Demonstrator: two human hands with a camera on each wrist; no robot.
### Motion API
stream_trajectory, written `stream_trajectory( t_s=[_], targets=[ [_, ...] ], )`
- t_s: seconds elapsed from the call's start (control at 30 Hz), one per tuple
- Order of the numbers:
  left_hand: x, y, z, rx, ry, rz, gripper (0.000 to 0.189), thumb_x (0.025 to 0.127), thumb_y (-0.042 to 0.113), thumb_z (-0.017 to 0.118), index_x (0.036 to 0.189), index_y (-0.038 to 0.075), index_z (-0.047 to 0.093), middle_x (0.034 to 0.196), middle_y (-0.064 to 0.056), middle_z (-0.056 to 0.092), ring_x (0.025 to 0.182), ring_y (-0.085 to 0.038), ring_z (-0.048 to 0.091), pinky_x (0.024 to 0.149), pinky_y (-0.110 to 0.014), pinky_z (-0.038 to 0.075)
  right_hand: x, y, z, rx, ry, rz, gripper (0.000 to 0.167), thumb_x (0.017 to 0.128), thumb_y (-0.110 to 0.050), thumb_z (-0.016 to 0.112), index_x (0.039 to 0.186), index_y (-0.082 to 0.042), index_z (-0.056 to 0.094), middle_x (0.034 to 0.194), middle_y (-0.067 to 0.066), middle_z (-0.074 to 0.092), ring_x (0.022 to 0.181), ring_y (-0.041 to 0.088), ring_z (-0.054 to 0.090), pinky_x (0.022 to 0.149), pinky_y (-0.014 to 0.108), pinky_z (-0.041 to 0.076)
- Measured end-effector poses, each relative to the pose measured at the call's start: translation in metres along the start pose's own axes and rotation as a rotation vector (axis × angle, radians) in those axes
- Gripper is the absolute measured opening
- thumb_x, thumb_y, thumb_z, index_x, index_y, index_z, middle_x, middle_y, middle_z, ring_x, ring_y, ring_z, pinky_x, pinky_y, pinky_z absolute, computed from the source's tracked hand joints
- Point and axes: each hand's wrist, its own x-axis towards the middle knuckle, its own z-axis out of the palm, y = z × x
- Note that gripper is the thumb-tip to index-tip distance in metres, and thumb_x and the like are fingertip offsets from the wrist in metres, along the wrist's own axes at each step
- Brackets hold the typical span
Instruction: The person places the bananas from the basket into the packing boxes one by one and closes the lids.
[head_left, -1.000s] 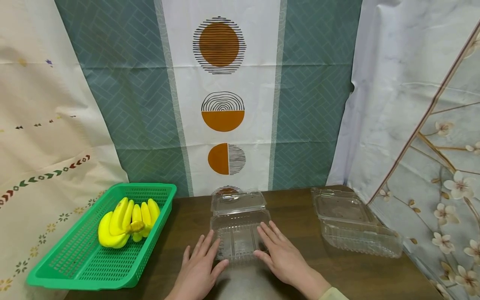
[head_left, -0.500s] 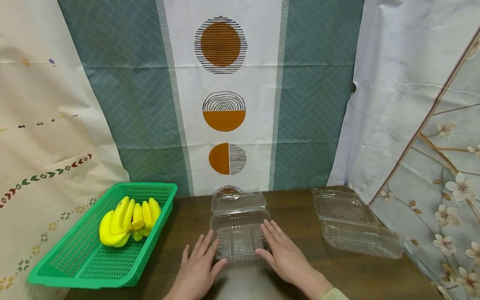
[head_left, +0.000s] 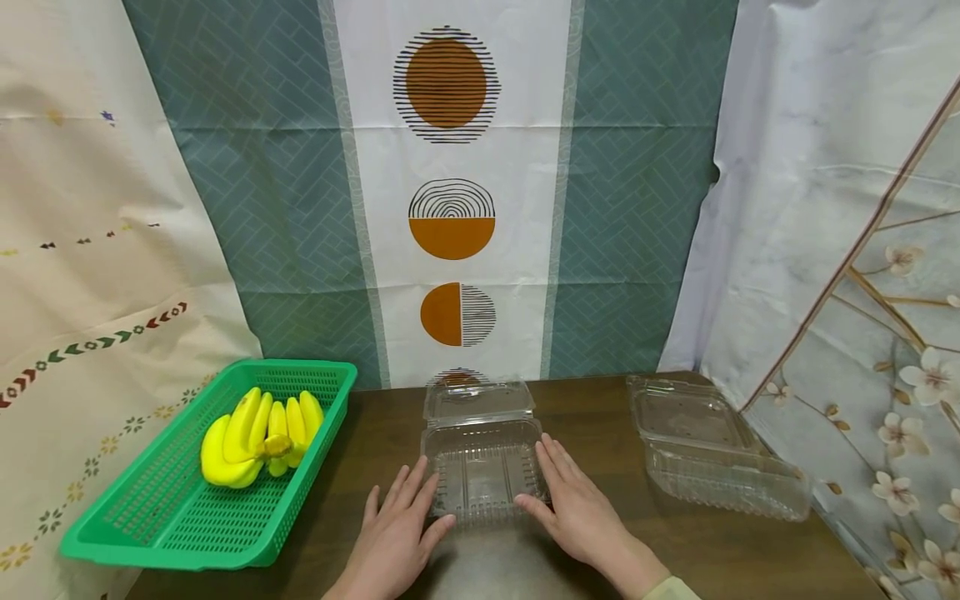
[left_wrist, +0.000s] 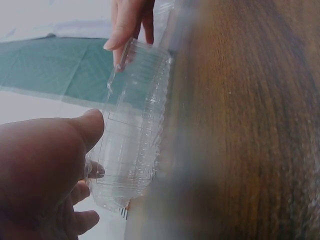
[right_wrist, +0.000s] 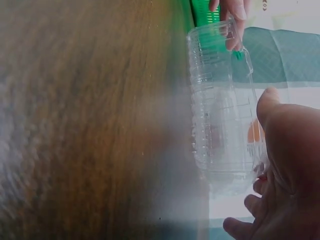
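From where I stand, it comes down to the clear plastic clamshell container sitting squarely between the two hands. It rests on the wooden worktop at 1 o'clock from the left hand and 11 o'clock from the right hand. Unfolded, its long axis runs from 6 to 12, with the hinged lid laid back at 12. Both hands have fingers extended and thumbs spread, with no grip on anything; the fingertips flank its 9 and 3 o'clock walls, seemingly touching, and I can't call either hand nearer. Yellow bananas lie in a green plastic basket at the left hand's 10 o'clock, that hand being closer. A second clamshell container stands at the right hand's 2 o'clock.
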Motion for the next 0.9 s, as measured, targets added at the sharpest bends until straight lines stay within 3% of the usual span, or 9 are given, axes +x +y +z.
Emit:
stream_trajectory(
  t_s=[0.33, 0.9],
  targets=[
    [-0.0008, -0.0007, -0.0002, -0.004, 0.002, 0.005, 0.068, 0.108, 0.054, 0.067, 0.159, 0.010, 0.060, 0.179, -0.011, 0.034, 0.162, -0.044, 0.031, 0.119, -0.085, 0.020, 0.0025, 0.0044, 0.0002, 0.011, -0.034, 0.058, 0.099, 0.107, -0.063, 0.064, 0.176, -0.006, 0.023, 0.185, 0.006, 0.012, 0.169, 0.031, 0.016, 0.130, 0.058, 0.028],
    [-0.0024, -0.0008, -0.0013, -0.002, 0.001, 0.004, 0.069, 0.108, 0.054, 0.067, 0.161, 0.010, 0.058, 0.179, -0.010, 0.033, 0.163, -0.042, 0.031, 0.120, -0.084, 0.020, 0.0050, 0.0054, -0.0032, 0.021, -0.041, 0.045, 0.098, 0.107, -0.060, 0.067, 0.175, -0.003, 0.026, 0.183, 0.011, 0.019, 0.168, 0.034, 0.018, 0.129, 0.059, 0.029]
  ],
)
